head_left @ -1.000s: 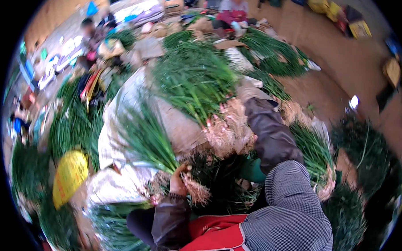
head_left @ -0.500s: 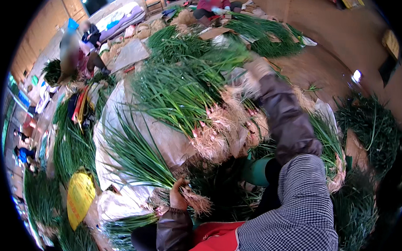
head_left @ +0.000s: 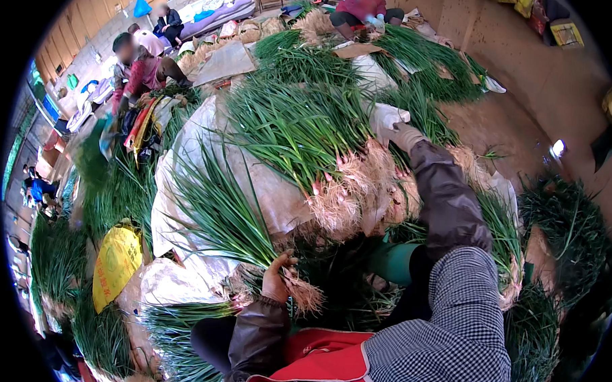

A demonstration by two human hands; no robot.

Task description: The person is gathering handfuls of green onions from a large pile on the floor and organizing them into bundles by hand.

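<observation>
My left hand (head_left: 274, 279) is closed round the root end of a bunch of spring onions (head_left: 234, 219). Their green leaves fan up and left over a white sheet (head_left: 217, 130), and pale roots hang past my fingers. Farther off, my right arm stretches out over the big pile of spring onions (head_left: 301, 140). At the pile's right edge my right hand (head_left: 405, 136) is closed on a crumpled white plastic sheet (head_left: 388, 116); its fingertips are partly hidden. The pile's pinkish bulbs and tangled roots (head_left: 339, 199) point towards me.
More spring onions (head_left: 193, 335) lie beside my left forearm, and heaps of greens (head_left: 568, 224) stand at the right. A yellow sack (head_left: 117, 265) lies at the left. Several people sit farther back, one (head_left: 145, 77) by the left heaps. Brown floor (head_left: 519, 84) stretches beyond the right side.
My right hand, blurred before, has come to rest on the white plastic sheet at the pile's edge. The view has shifted slightly. My left hand keeps its hold on the spring onions.
</observation>
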